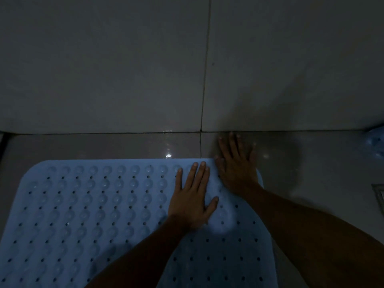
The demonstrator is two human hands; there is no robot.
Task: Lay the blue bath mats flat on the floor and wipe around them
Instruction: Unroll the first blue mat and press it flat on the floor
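A light blue bath mat (87,208) with rows of suction bumps and small holes lies flat on the glossy tiled floor (124,145), filling the lower left of the head view. My left hand (192,196) rests palm down on the mat near its far right corner, fingers spread. My right hand (236,165) lies flat across that far right corner, with its fingers reaching over the mat's edge onto the bare floor up to the wall. Neither hand holds anything. The scene is dim.
A grey tiled wall (104,65) rises just beyond the mat's far edge. At the far right edge a second bluish object (376,142) lies on the floor, only partly in view. A metal floor drain (379,193) sits at the right edge.
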